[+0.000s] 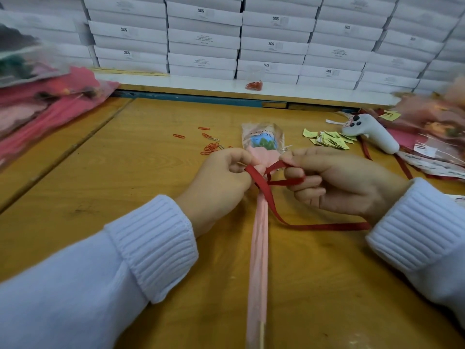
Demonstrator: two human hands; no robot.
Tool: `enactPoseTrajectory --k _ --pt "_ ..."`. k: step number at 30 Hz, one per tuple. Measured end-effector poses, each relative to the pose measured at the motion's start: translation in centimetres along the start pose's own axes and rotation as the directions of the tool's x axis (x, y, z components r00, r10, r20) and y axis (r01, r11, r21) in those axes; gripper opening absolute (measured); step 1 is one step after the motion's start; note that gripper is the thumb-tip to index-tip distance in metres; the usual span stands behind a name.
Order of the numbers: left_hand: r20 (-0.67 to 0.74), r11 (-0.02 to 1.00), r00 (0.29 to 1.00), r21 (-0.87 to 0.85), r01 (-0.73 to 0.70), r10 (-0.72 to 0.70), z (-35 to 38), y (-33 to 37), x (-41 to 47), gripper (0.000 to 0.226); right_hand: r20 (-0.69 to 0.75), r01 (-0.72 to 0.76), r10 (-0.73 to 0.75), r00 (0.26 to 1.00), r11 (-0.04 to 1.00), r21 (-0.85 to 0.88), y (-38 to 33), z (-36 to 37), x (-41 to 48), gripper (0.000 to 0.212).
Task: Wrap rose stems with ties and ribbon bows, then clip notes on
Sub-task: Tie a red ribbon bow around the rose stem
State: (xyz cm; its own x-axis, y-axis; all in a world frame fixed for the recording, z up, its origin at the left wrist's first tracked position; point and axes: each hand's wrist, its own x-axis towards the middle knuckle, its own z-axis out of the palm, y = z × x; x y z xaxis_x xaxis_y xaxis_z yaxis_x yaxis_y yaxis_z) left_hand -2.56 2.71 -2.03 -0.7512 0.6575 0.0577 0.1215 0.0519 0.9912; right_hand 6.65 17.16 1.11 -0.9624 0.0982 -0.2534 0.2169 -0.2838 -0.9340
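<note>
Left hand (216, 187), right hand (347, 182): fingers (312, 195) pinching flat red ribbon (327, 226); loop seemingly round crinkly pink stem (258, 248).

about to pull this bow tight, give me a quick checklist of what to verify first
1. Left hand grip on the ribbon: pinches one end, ok.
2. Right hand grip: fingers curled round the ribbon loop, ok.
3. Ribbon crosses the stem wrap: ok.
4. Knot snug: not ok, the loop is loose and open.
5. Long tail free to slide: cannot tell, it runs under the right sleeve.
6. Paper clips and notes at hand for the clipping step: ok.
</note>
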Motion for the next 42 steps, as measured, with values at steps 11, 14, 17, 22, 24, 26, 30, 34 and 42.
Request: enactPoseTrajectory --k 11,14,17,22,24,26,30,34,42 --pt "-0.031 0.999 0.999 0.017 0.03 -0.03 -0.4 0.1 0.1 0.005 -0.04 -0.057 0.042 0.998 0.809 -0.585 -3.3 -3.4 -2.1 0.041" --pt "-0.015 0.999 1.0 0.037 0.019 -0.018 -0.3 0.1 0.0 0.004 -0.255 -0.225 -0.043 0.966 0.347 -0.91 -2.9 -3.2 -1.8 0.036" --pt "-0.003 0.998 1.0 0.053 0.021 -0.02 -0.2 0.1 0.0 0.003 -0.245 -0.104 -0.3 0.922 0.419 -0.902 -2.3 -2.5 -1.2 0.021" --pt "0.026 0.999 1.0 0.053 -0.006 0.004 -0.2 -0.1 -0.1 0.003 -0.045 0.104 -0.205 0.978 0.661 -0.743 -1.1 0.2 -1.2 0.018" --pt "0.037 0.998 0.999 0.057 -0.018 0.016 -0.2 -0.1 -0.1 0.003 -0.036 0.087 -0.169 0.985 0.666 -0.741 -0.3 0.9 -0.7 0.021" --pt "0.034 0.997 0.999 0.065 -0.035 0.033 -0.2 -0.1 -0.1 0.002 -0.053 0.088 -0.184 0.982 0.679 -0.728 0.1 1.0 -0.3 0.014" --pt "-0.012 0.988 0.997 0.142 -0.067 0.07 -0.3 -0.2 0.0 0.004 -0.092 0.096 -0.256 0.962 0.636 -0.765 0.1 0.5 -0.1 0.004" --pt "-0.039 0.974 0.994 0.21 -0.089 0.099 -0.2 -0.3 0.1 0.005 -0.126 0.077 -0.307 0.943 0.572 -0.817 0.5 0.4 0.3 0.007" --pt "-0.029 0.976 0.996 0.204 -0.079 0.087 -0.3 -0.1 0.0 0.007 -0.107 0.134 -0.429 0.897 0.495 -0.859 1.2 0.7 1.0 0.01"
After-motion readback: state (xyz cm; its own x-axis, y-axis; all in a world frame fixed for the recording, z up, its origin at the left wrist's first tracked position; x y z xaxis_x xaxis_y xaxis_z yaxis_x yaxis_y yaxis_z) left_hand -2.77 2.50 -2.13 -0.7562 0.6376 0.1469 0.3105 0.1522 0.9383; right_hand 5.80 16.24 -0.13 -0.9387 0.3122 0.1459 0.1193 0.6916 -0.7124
